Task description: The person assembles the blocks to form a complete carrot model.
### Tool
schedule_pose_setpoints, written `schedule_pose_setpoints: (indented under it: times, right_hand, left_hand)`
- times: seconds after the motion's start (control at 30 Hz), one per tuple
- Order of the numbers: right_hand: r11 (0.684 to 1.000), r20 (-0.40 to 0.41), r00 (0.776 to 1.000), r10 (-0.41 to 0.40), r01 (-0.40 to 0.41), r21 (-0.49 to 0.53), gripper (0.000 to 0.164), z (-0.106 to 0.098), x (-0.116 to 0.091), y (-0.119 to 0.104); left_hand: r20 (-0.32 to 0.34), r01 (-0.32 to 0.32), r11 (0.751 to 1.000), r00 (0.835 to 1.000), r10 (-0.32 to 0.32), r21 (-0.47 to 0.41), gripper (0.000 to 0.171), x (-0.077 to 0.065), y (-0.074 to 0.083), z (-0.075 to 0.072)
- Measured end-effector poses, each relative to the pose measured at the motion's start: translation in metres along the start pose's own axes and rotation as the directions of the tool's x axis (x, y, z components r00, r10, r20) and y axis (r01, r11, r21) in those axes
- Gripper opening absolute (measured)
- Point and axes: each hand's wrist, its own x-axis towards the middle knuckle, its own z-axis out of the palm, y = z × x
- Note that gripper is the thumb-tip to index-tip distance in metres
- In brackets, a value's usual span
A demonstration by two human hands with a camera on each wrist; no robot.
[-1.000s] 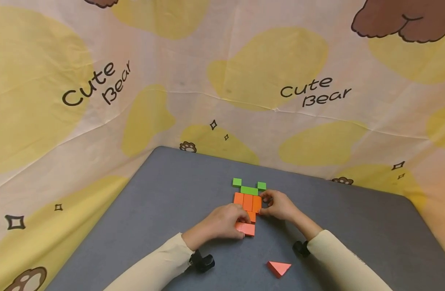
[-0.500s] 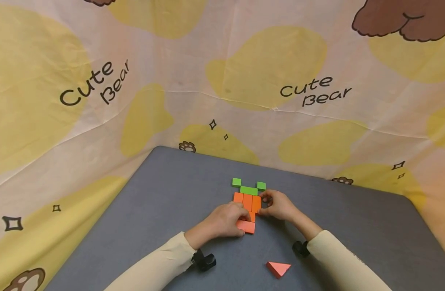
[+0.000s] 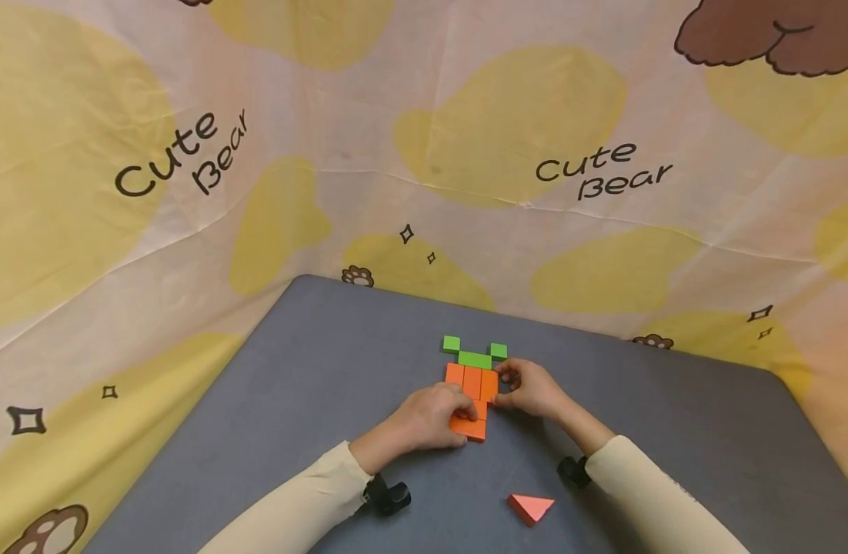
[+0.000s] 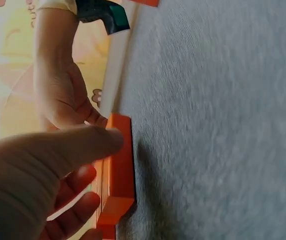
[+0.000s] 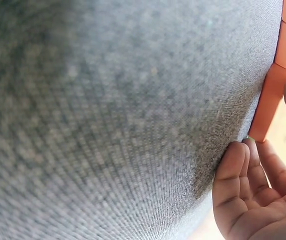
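In the head view, orange blocks lie flat in a joined layout, three long ones [image 3: 472, 382] side by side with smaller ones below. My left hand [image 3: 429, 418] pinches the nearest orange block [image 3: 478, 429], thumb along its front side in the left wrist view, and hides part of the layout. At the layout's right, my right hand [image 3: 532, 389] holds the right-hand long block [image 3: 489, 386] between thumb and fingertips. Beyond the orange blocks lie a green bar [image 3: 475, 360] and two green cubes [image 3: 452, 344], one at each end.
A pink-red triangular block [image 3: 531, 508] lies apart on the grey table [image 3: 292, 400], nearer me. A yellow and pink printed cloth [image 3: 465, 154] rises behind the table's far and left edges. Black devices [image 3: 389, 496] are strapped at both wrists.
The nearest block has slid away from me under my left hand, closing the narrow gap to the orange block beyond it. My right hand stays in place.
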Motion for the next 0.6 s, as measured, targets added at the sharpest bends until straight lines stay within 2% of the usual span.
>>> schedule_pose_setpoints:
  times: [0.07, 0.13, 0.2, 0.3, 0.37, 0.47, 0.6]
  right_hand:
    - [1.0, 0.0, 1.0, -0.005, 0.005, 0.003, 0.047, 0.0, 0.0, 0.001]
    - [1.0, 0.003, 1.0, -0.011, 0.011, 0.007, 0.046, 0.0, 0.0, 0.001]
    - [1.0, 0.004, 1.0, -0.018, 0.018, 0.009, 0.047, 0.0, 0.0, 0.002]
    - [1.0, 0.004, 1.0, -0.021, 0.021, 0.008, 0.048, 0.0, 0.001, 0.003]
    - [1.0, 0.002, 1.0, -0.019, 0.019, 0.01, 0.047, 0.0, 0.001, 0.004]
    - [1.0, 0.005, 1.0, -0.026, 0.026, 0.013, 0.047, 0.0, 0.001, 0.004]
    - [1.0, 0.007, 1.0, -0.023, 0.022, 0.01, 0.046, 0.001, 0.0, 0.004]
  left_hand:
    - [-0.004, 0.003, 0.997, 1.0, -0.003, -0.073, 0.027, -0.003, 0.001, 0.002]
    - [-0.003, 0.006, 0.983, 1.0, -0.006, -0.185, 0.03, -0.007, 0.004, 0.004]
    - [0.006, 0.013, 0.95, 1.0, -0.011, -0.311, 0.032, -0.012, 0.008, 0.007]
    - [0.026, 0.022, 0.894, 1.0, -0.011, -0.447, 0.035, -0.016, 0.018, 0.014]
    - [0.04, 0.025, 0.867, 0.999, -0.006, -0.498, 0.037, -0.017, 0.027, 0.019]
    - [0.06, 0.024, 0.844, 0.998, 0.009, -0.535, 0.037, -0.019, 0.038, 0.026]
    - [0.079, -0.006, 0.839, 0.995, 0.058, -0.545, 0.036, -0.018, 0.048, 0.037]
